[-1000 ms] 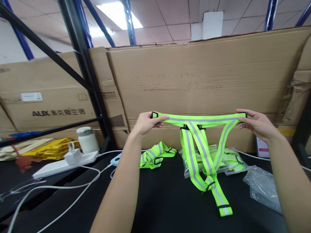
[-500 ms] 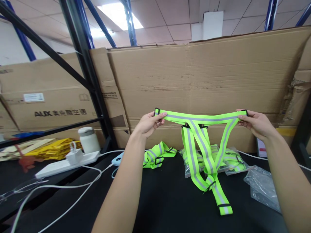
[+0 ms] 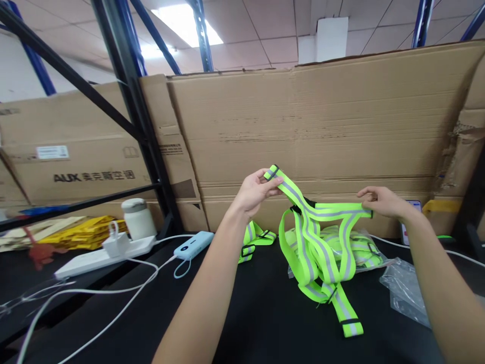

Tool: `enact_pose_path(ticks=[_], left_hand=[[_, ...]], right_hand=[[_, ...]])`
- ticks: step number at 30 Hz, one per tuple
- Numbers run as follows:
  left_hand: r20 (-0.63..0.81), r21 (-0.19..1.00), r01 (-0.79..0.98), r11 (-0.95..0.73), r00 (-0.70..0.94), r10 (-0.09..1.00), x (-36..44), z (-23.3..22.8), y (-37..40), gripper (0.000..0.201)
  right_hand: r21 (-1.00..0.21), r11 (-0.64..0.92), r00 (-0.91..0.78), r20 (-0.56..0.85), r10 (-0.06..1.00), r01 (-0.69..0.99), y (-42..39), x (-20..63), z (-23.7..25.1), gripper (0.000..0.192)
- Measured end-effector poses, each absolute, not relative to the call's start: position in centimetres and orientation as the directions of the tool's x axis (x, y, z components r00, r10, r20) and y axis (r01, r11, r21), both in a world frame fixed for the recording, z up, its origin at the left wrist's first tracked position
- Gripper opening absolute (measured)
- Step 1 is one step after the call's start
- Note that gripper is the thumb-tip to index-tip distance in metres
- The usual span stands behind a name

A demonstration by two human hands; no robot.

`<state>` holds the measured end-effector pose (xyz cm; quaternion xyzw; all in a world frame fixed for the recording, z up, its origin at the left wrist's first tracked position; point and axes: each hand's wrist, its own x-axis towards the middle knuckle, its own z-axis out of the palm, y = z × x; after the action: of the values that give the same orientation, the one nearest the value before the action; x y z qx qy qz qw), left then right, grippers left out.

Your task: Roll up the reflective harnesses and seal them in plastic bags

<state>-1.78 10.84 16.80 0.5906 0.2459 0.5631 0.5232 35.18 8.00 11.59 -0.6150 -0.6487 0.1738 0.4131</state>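
A neon-yellow reflective strap harness (image 3: 316, 242) with grey stripes and black buckles hangs between my hands over the black table (image 3: 261, 318). My left hand (image 3: 254, 191) pinches one end of its top band, raised. My right hand (image 3: 381, 201) pinches the other end, lower, so the band slopes and sags. The harness's lower straps pile on the table, one tail lying toward me. Behind it lie a folded harness (image 3: 254, 237) and bagged harnesses (image 3: 356, 247).
Tall cardboard sheets (image 3: 322, 131) stand behind the table. A light-blue power bank (image 3: 193, 244), a white power strip (image 3: 102, 257) with cables and a white jar (image 3: 137, 218) are at the left. An empty plastic bag (image 3: 407, 290) lies at right. Black shelf posts (image 3: 129, 111) rise at left.
My hands have come closer together: the left went up and right, the right dropped. The top band, taut before, has gone slack, and the lower straps have piled on the table.
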Motion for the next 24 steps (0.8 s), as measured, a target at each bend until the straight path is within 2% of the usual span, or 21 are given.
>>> enact_pose_path(ticks=[2, 4, 7, 10, 11, 12, 15, 20, 24], left_hand=[[0.440, 0.891, -0.265, -0.368, 0.311, 0.842, -1.0, 16.6, 10.3, 0.026], [0.462, 0.884, -0.264, -0.386, 0.364, 0.809, -0.3, 16.4, 10.0, 0.030], [0.485, 0.873, -0.288, -0.393, 0.436, 0.758, 0.6, 16.2, 9.5, 0.034], [0.522, 0.851, -0.338, -0.402, 0.468, 0.713, 1.0, 16.4, 9.0, 0.034], [0.536, 0.842, -0.355, -0.407, 0.466, 0.704, 1.0, 16.6, 8.8, 0.034], [0.548, 0.833, -0.369, -0.411, 0.455, 0.702, 0.9, 16.7, 8.6, 0.033], [0.557, 0.822, -0.381, -0.424, 0.380, 0.738, 0.6, 17.0, 8.5, 0.030], [0.505, 0.842, -0.345, -0.414, 0.237, 0.830, 0.8, 16.4, 9.6, 0.030], [0.457, 0.872, -0.276, -0.404, 0.168, 0.873, 1.3, 15.7, 10.4, 0.029]], right_hand=[[-0.698, 0.173, 0.068, 0.304, 0.950, 0.695, 7.7, 34.1, 11.9, 0.032], [-0.671, 0.213, -0.001, 0.302, 0.953, 0.710, 7.0, 32.2, 12.5, 0.046], [-0.630, 0.394, -0.299, 0.256, 0.919, 0.670, 5.5, 28.0, 13.4, 0.078], [-0.652, 0.501, -0.484, 0.226, 0.845, 0.569, 4.6, 24.2, 13.4, 0.094], [-0.662, 0.520, -0.518, 0.226, 0.825, 0.539, 4.6, 23.3, 13.4, 0.088], [-0.686, 0.516, -0.541, 0.209, 0.814, 0.512, 4.6, 22.7, 13.3, 0.074], [-0.780, 0.447, -0.538, 0.171, 0.825, 0.438, 4.7, 22.3, 13.2, 0.044], [-0.823, 0.381, -0.443, 0.179, 0.878, 0.422, 4.0, 23.8, 14.0, 0.038], [-0.836, 0.348, -0.462, 0.130, 0.877, 0.425, 3.3, 24.5, 14.9, 0.038]])
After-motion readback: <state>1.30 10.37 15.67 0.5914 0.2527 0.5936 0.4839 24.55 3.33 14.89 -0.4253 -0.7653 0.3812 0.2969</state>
